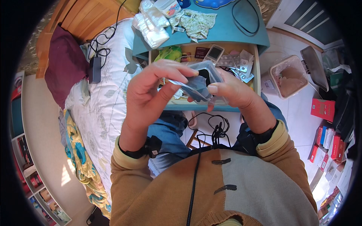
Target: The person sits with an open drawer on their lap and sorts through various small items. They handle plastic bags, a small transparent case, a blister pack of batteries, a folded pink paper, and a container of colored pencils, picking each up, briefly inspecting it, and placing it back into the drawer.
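Observation:
Both hands are raised over an open drawer (256, 73) of a blue-green cabinet. My right hand (233, 87) grips a clear plastic box (210, 66), its thumb on the near side. Between thumb and fingers my left hand (158, 84) pinches the edge of a thin, clear flap or packet (195, 84) that slants into the box; whether it is the lid or a separate piece I cannot tell. Something black shows inside the box. Below the hands the drawer holds a white mobile phone (215, 53), blister packs (226, 60), a dark card (201, 52) and a green plastic bag (171, 53).
On the cabinet top (226, 31) lie a patterned cloth (195, 24), packs of white pads (152, 31) and a black cable (249, 29). A bed (113, 84) with a power adapter (95, 70) stands left. A lined bin (288, 76) and red boxes (323, 109) are on the right.

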### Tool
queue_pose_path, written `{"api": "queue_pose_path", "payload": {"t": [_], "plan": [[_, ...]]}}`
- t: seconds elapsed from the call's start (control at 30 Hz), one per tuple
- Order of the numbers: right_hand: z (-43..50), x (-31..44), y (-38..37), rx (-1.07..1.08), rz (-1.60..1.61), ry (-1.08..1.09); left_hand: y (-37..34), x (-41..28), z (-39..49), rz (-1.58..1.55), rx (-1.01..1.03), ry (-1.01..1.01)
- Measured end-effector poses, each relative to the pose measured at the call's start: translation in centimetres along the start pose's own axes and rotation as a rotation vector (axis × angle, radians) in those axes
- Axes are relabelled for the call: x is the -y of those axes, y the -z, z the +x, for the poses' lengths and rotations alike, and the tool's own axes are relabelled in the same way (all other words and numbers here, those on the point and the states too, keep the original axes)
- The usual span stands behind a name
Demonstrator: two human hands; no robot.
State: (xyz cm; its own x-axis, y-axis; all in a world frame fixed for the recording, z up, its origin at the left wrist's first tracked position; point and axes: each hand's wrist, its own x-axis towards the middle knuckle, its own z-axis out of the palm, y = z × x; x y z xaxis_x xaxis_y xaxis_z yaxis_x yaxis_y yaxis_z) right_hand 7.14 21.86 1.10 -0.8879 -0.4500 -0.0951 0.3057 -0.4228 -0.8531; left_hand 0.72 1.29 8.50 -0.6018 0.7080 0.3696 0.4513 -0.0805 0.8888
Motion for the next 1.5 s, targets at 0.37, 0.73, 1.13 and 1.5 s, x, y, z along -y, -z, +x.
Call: {"api": "queue_pose_path", "payload": {"t": [0.37,0.73,1.13,1.5], "plan": [[-0.2,0.2,0.1,0.070,0.009,-0.048,0.4,1.1,1.2,-0.392,-0.341,0.153],[0.0,0.2,0.2,0.085,0.026,-0.052,0.9,-0.2,1.2,-0.057,-0.107,0.251],[0.2,0.0,0.4,0.073,0.012,-0.089,2.2,-2.4,2.5,0.488,0.107,0.072],[0.3,-0.4,0.2,0.055,0.017,-0.088,1.8,-1.1,2.9,0.323,0.166,0.158]]}}
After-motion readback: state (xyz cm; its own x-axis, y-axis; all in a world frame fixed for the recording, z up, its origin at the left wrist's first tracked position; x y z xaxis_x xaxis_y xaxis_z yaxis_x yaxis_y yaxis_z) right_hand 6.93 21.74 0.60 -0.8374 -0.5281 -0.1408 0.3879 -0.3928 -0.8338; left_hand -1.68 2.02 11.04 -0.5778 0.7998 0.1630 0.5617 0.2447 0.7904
